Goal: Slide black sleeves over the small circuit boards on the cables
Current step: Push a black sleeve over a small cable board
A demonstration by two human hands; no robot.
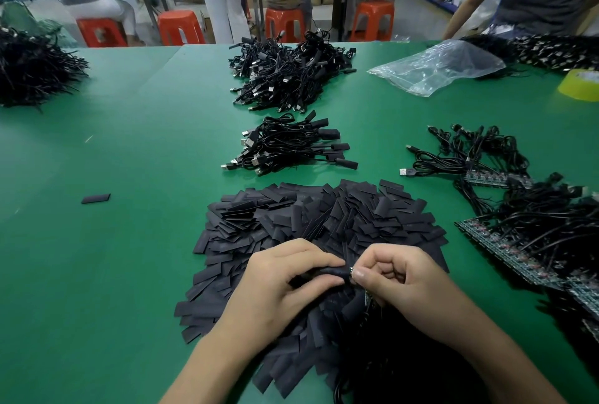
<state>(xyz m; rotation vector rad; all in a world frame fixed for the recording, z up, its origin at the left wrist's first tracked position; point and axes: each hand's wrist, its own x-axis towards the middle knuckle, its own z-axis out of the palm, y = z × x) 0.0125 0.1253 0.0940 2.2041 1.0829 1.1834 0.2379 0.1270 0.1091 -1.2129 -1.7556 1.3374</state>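
**Sleeve and board met above the pile**

The sleeve [319, 274] is held roughly level over the near middle of the table [129, 150], pinched between the thumb and curled fingers of the left hand [285, 287]. At its right mouth the board [351, 272] is seen only as a small glint, gripped between thumb and forefinger of the right hand [398, 277], whose other fingers are curled in. How far the board sits inside the sleeve cannot be told.

Under both hands a pile [324, 222] of loose black sleeves is spread. Just beyond it a bundle [291, 147] of sleeved cables is laid, and farther back a larger heap [291, 69] is seen. To the right, bare boards [518, 241] on their cables are stacked in rows. One stray sleeve [96, 198] lies well apart on the left.

At the far right a clear bag [437, 66] and a yellow tape roll [580, 84] are set down. Past the table's far edge, orange stools [180, 27] are ranged — people are seen near them, one of them seated.
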